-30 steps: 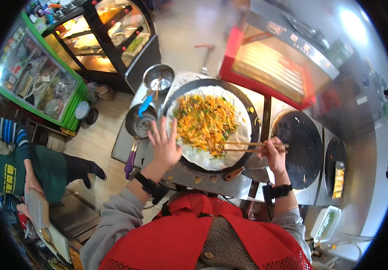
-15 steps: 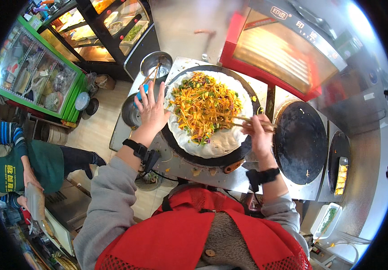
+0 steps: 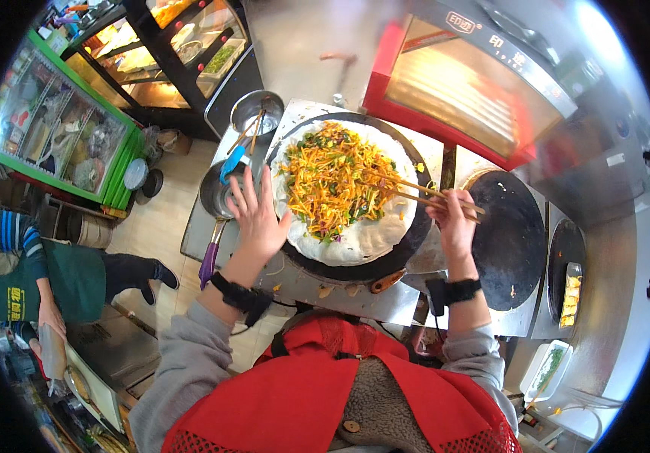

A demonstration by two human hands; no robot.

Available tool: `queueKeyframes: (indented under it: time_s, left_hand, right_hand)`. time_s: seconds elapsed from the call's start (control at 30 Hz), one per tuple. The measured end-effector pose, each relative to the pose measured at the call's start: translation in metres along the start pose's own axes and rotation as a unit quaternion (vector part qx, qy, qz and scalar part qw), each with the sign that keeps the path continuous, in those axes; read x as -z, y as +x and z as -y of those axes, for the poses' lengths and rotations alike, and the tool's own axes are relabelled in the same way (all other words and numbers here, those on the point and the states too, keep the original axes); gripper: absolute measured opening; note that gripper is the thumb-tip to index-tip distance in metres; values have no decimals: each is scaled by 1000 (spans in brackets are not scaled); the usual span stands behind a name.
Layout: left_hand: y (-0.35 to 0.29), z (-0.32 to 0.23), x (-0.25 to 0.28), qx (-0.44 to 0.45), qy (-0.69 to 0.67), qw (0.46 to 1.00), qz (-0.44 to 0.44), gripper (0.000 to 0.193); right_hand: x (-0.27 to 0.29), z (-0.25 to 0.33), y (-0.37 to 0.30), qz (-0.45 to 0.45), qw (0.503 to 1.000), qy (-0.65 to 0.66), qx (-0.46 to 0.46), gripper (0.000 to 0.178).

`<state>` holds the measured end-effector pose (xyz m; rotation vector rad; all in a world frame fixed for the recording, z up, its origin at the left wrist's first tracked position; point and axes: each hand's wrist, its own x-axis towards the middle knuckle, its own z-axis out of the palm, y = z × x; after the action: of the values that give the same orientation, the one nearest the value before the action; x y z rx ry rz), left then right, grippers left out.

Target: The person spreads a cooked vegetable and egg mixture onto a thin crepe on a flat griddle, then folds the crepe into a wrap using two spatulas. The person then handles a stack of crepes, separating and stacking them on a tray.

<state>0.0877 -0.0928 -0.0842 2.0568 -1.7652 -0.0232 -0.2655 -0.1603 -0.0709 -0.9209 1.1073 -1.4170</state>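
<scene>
My right hand grips a pair of wooden chopsticks, their tips in a heap of shredded vegetables in orange, yellow, green and purple. The heap lies on a large, pale, round flatbread, which rests on a dark round griddle. With fingers spread and nothing in it, my left hand hovers at the griddle's left edge. Beyond it is a blue brush head, near two metal pans, one of them with a purple handle. A wooden-handled tool lies at the griddle's near edge.
A second round griddle stands to the right, with a tray of yellow pieces beyond it. A red-framed warming cabinet is behind. On the left, a person in a green apron works near a green-framed fridge.
My right hand has moved right and slightly up with the chopsticks. My left hand has shifted slightly right and toward me, uncovering more of the brush and the purple handle.
</scene>
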Motion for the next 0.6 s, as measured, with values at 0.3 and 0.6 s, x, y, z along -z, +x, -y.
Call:
queueKeyframes:
  time_s: [0.3, 0.6]
  left_hand:
    - [-16, -8, -11, 1, 34, 999, 28, 96]
    - [29, 15, -14, 48, 54, 997, 11, 96]
  right_hand:
    - [1, -25, 25, -68, 995, 66, 5, 14]
    - [14, -12, -10, -62, 997, 49, 3, 13]
